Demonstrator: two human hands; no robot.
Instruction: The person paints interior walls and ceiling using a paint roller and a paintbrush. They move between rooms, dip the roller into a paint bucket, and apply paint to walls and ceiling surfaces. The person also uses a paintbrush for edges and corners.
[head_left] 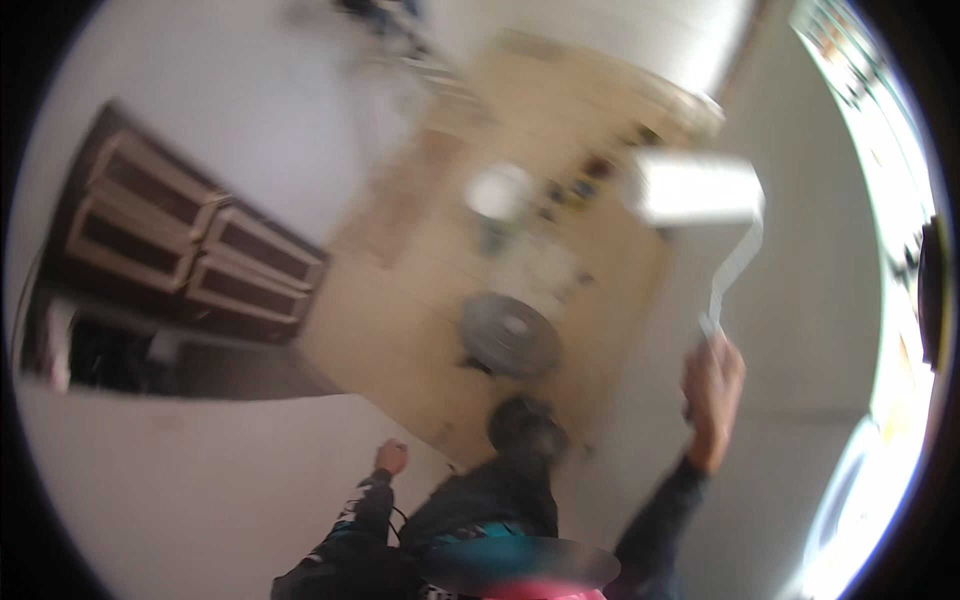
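A paint roller (pixel 695 190) with a white, motion-blurred sleeve is raised in front of me on the right, near the pale wall. My right hand (pixel 714 385) is closed round its handle, below the bent metal frame. The handle itself is mostly hidden by the fingers. Whether the sleeve touches the wall, I cannot tell. Down at my left side, my left hand (pixel 393 457) is curled closed, with nothing visible in it.
On the tan floor (pixel 400 300) stand a round grey object (pixel 512 335) and a white bucket-like container (pixel 498 192), with several small dark items beyond. A brown panelled wooden unit (pixel 200 230) is at the left. Bright window openings (pixel 850 60) line the right.
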